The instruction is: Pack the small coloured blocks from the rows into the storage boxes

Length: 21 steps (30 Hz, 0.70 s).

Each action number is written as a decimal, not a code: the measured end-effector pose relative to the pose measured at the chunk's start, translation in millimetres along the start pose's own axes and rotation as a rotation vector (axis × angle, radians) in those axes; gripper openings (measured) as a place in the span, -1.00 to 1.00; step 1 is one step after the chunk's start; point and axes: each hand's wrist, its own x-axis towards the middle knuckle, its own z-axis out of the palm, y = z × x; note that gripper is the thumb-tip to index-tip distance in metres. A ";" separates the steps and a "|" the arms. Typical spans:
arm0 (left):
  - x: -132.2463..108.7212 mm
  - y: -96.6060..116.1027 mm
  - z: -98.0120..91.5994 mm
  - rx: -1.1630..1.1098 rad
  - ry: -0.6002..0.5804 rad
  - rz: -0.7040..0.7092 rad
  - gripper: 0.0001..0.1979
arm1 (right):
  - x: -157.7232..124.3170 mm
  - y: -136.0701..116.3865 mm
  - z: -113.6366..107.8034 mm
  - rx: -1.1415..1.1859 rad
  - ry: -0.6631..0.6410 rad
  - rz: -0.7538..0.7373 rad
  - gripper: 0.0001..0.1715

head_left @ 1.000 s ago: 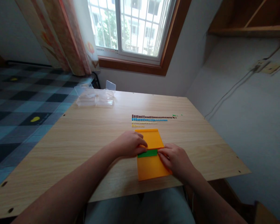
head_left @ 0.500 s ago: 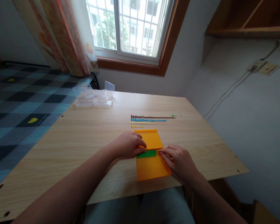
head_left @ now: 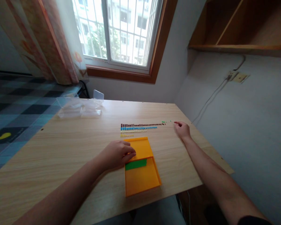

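Note:
An orange hinged case lies opened flat on the table, with a green strip in its near half, just below the divider. My left hand rests over the case's left side at the divider, its fingers curled and closed on the edge. Off to the far right, my right hand touches down on the table, index finger stretched out and fingertips slightly apart. Near that fingertip is a tiny green piece. More green bits lie at the right end of the rows.
Rows of tiny dark brown pieces, blue pieces, pale pieces and yellow pieces lie beyond the case. Clear plastic containers stand at the table's far left corner. A wooden table carries everything.
My right hand has left the green strip and case and moved far right, to the small green pieces. My left hand stays at the case. The view has turned slightly right.

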 end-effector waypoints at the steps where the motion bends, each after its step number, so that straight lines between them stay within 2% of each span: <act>1: -0.2 -1.4 0.2 0.001 0.010 0.002 -0.74 | 5.5 5.2 4.2 -0.021 -0.006 0.018 -0.60; 4: -1.1 -5.1 0.9 0.005 0.036 0.008 -0.73 | 17.3 13.4 15.1 -0.069 -0.041 0.020 -0.73; 7: -1.7 -6.6 1.5 0.003 0.053 0.006 -0.73 | 25.1 14.1 24.3 -0.094 -0.070 -0.045 -0.78; 11: -1.4 -6.5 1.1 -0.002 0.066 0.002 -0.73 | 31.4 15.7 30.5 -0.120 -0.059 -0.130 -0.70; 15: -1.0 -7.4 0.6 0.005 0.084 -0.007 -0.71 | 33.5 22.9 30.7 -0.167 -0.027 -0.112 -0.69; 21: -1.5 -9.3 -0.7 -0.006 0.106 -0.026 -0.71 | 31.6 26.2 32.0 -0.210 -0.075 -0.099 -0.69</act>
